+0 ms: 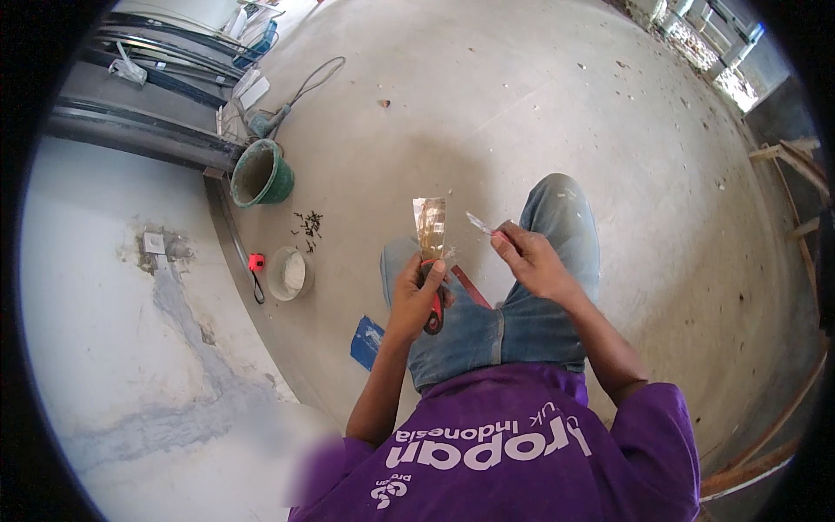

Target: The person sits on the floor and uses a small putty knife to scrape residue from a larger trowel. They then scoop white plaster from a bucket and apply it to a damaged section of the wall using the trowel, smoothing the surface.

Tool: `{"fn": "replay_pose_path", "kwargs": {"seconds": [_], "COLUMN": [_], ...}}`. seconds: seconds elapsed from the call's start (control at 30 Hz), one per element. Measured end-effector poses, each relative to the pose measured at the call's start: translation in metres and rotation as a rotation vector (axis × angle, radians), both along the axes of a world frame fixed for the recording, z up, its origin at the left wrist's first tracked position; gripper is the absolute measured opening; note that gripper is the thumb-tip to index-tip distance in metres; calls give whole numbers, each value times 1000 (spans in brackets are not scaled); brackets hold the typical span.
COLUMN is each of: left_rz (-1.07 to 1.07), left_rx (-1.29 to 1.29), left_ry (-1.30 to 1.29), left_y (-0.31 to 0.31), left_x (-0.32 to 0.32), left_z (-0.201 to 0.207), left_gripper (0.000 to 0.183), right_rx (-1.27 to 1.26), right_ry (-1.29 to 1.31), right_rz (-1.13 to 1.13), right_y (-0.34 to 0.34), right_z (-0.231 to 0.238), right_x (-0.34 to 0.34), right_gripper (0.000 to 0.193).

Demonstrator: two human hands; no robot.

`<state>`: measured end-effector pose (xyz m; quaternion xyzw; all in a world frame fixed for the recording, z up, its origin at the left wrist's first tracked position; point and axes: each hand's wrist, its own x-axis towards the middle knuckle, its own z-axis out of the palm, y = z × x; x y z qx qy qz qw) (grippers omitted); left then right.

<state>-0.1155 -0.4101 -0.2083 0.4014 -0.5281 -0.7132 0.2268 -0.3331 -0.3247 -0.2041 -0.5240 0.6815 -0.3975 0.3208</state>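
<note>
Left hand (416,296)'s wrapped round a scraper (430,226) near the jeans (561,230), right hand (533,264)'s pinching a small blade (479,224) clear of it, and with the metal part shiny, part blotchy, I'd guess it's only partway done.

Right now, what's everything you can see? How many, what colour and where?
Scraper: one, silvery, red-black handle, in left hand
Small blade tool: one, pale and pinkish, in right hand
Strip: one, red, between legs of blue jeans
Flat piece: one, blue, left of jeans
Tub: one, whitish, near white wall
Tape measure: one, red, beside tub
Small bits: many, dark, beyond tub
Bucket: one, green, upper left
Corded tool: one, greyish, beyond bucket
Long bars: several, dark, upper left
Wood pieces: several, brown, right edge
Floor: one, grey, all around
Hands: two, bare, above jeans
Shirt: one, purple, at bottom
</note>
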Motion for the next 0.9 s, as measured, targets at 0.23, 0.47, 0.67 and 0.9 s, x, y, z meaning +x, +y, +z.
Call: {"fn": "replay_pose_path", "kwargs": {"seconds": [0.23,0.47,0.67,0.9], "left_rz": [-97,-141,-165,-178], "left_rx": [-36,-13,-34,-48], "left_ry": [-35,-33,-31,-26], "left_y": [6,9,8,4], "left_x": [1,2,0,-5], "left_z": [0,11,13,15], "left_gripper": [34,39,42,42], "right_rx": [27,111,132,66], "right_ry": [485,536,518,553], "right_rz": [98,153,190,145], "right_y": [-14,-24,-26,-27], "right_z": [1,6,6,0], "right_x": [17,6,2,-1], "right_gripper": [43,49,52,49]}}
